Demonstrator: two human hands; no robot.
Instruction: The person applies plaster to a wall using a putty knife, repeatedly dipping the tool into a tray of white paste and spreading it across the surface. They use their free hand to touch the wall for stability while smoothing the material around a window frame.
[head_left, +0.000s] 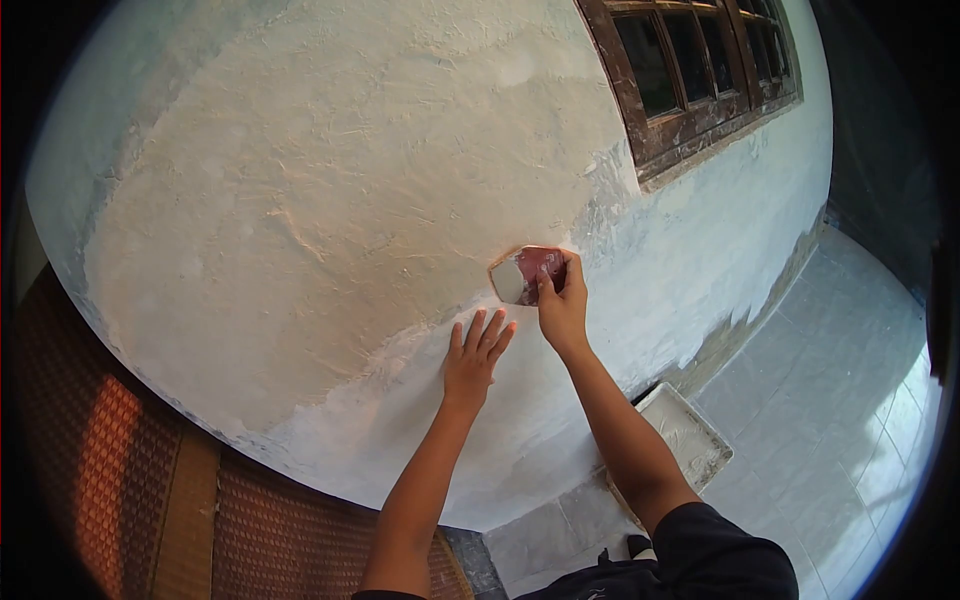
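My right hand (563, 306) grips a flat putty scraper (529, 277), reddish-brown with grey-white putty over part of its face. The scraper lies against or very close to the wall (330, 200), which is coated unevenly with rough, ridged beige filler beside smoother white areas. My left hand (475, 357) is open with its fingers spread, at the wall surface just below and left of the scraper. Whether its palm presses on the wall cannot be made out.
A brown wooden window frame (690, 110) with glass panes is set in the wall at upper right. A putty-smeared tray (684, 435) stands on the grey tiled floor (790, 400) by the wall's foot. Woven brown furniture (290, 540) stands at lower left.
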